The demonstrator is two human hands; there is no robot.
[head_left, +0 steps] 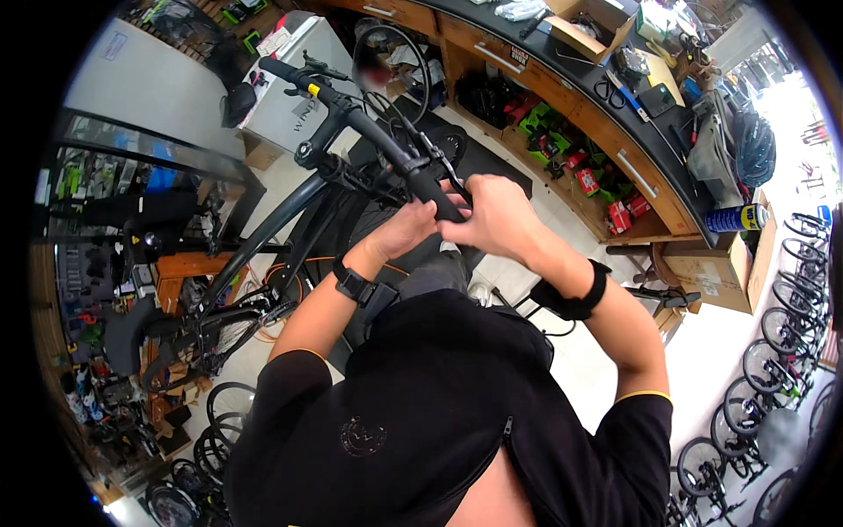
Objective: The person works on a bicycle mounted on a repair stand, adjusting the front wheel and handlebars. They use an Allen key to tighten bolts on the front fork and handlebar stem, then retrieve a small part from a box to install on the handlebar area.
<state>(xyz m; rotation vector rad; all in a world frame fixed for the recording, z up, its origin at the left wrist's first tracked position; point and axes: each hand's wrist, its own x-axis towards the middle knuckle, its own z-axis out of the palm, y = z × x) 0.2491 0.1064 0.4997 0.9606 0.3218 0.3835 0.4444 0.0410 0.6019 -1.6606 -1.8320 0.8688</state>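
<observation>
A black bicycle [263,230] stands in front of me and to the left, its handlebar [373,132] slanting from the far left down toward my hands. My right hand [502,215] is closed round the near end of the bar, thumb and fingers on the black handlebar grip [432,195]. From the left, my left hand [402,230] closes its fingers against the same grip, just under it. Beside the right fingers is the brake lever [450,172], partly covered by them. The other grip [279,68] points away at the far left, with nobody touching it.
A dark workbench [562,53] with wooden drawers curves along the far right, holding scissors [609,93] and an open cardboard box [597,35]. A blue spray can [736,218] stands near its end. Several bicycles [764,360] line the right side. A white box [303,83] stands behind the handlebar.
</observation>
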